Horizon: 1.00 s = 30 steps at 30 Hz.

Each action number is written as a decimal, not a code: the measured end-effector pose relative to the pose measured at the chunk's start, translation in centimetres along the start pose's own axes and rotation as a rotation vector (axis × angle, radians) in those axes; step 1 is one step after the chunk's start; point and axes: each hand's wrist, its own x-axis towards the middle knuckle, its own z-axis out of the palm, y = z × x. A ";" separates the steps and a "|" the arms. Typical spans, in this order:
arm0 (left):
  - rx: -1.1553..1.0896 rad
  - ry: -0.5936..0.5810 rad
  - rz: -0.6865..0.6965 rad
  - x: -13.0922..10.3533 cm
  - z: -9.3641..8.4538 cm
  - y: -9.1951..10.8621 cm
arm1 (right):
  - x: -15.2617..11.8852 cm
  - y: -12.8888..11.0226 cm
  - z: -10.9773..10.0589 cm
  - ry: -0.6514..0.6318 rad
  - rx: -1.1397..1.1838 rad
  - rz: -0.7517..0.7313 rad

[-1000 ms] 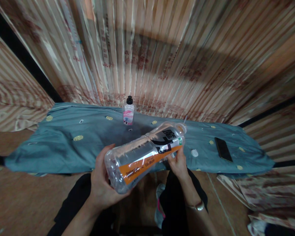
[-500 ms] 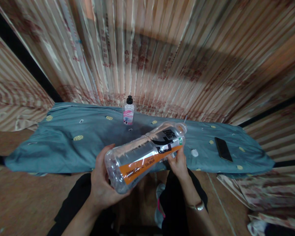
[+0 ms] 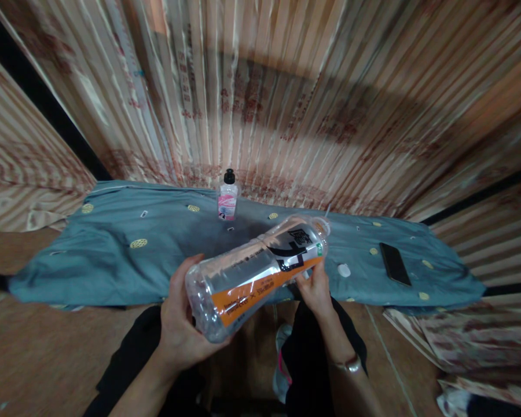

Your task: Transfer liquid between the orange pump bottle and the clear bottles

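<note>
Head view: I look down from afar on a curtain (image 3: 260,116), a teal cloth (image 3: 113,249) and two bare hands.
Bottle: the big clear bottle (image 3: 254,284) is held aslant over the cloth's near side, base toward the left hand and neck pointing right and away; I cannot make out any contents.
Left hand (image 3: 176,324): fingers wide-curved around the base, holding it.
Right hand (image 3: 316,292): fingers closed on the lower side near the neck; part of that grip is hidden from me.
Cloth: a small bottle (image 3: 228,202) stands upright toward the back; a white disc (image 3: 344,270) lies near the right hand, a phone (image 3: 395,263) farther right.
Bottle hold: I judge the step in hand to be a two-handed steadying.
Next grip: moving the bottle calls, I think, for both hands turning together, without squeezing its thin-looking wall.
</note>
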 end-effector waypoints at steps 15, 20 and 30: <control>-0.037 -0.013 -0.029 -0.2 -0.2 -0.2 | 0.0 0.2 -0.1 -0.004 -0.002 0.028; -0.018 -0.084 -0.028 -0.1 -0.6 -0.3 | -0.1 0.2 0.0 0.011 -0.014 -0.002; -0.060 0.001 -0.045 -0.2 0.1 0.1 | -0.1 0.2 0.0 -0.016 0.019 0.035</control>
